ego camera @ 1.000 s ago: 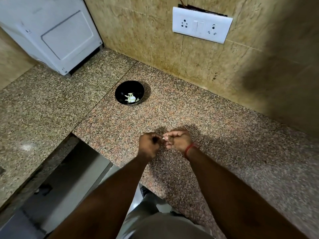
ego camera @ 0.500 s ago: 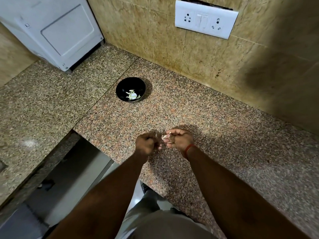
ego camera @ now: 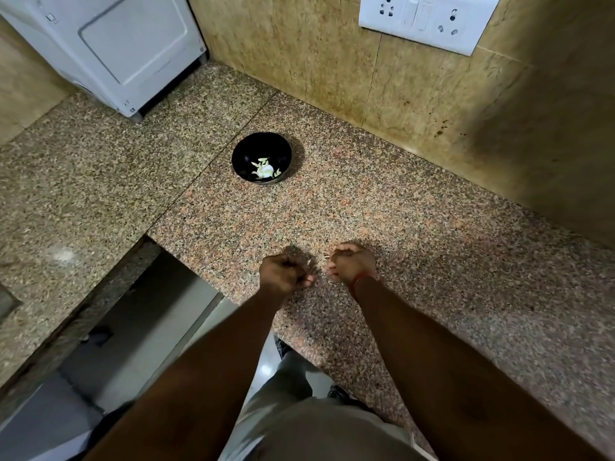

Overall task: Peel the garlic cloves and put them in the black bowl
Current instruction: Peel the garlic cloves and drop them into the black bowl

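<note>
The black bowl (ego camera: 240, 154) stands on the granite counter (ego camera: 416, 234) near the back wall, and several peeled garlic cloves (ego camera: 264, 169) lie in it. Both my hands hover low over the counter's front part, well short of the bowl. My right hand (ego camera: 352, 266) has its fingers curled round a garlic clove (ego camera: 327, 257), of which only a pale tip shows. My left hand (ego camera: 283, 272) is curled into a fist a little to the left, with a faint pale sliver of garlic peel (ego camera: 309, 261) at its fingertips. The two hands do not touch.
A white appliance (ego camera: 126, 51) stands at the back left corner. A white socket plate (ego camera: 426, 18) is on the tiled wall. The counter's edge steps back at the left, leaving an open gap (ego camera: 133, 314) down to the floor.
My hands were joined on the clove; now they have pulled apart, the left one going left and slightly towards me. The camera has tilted, and the bowl has not moved.
</note>
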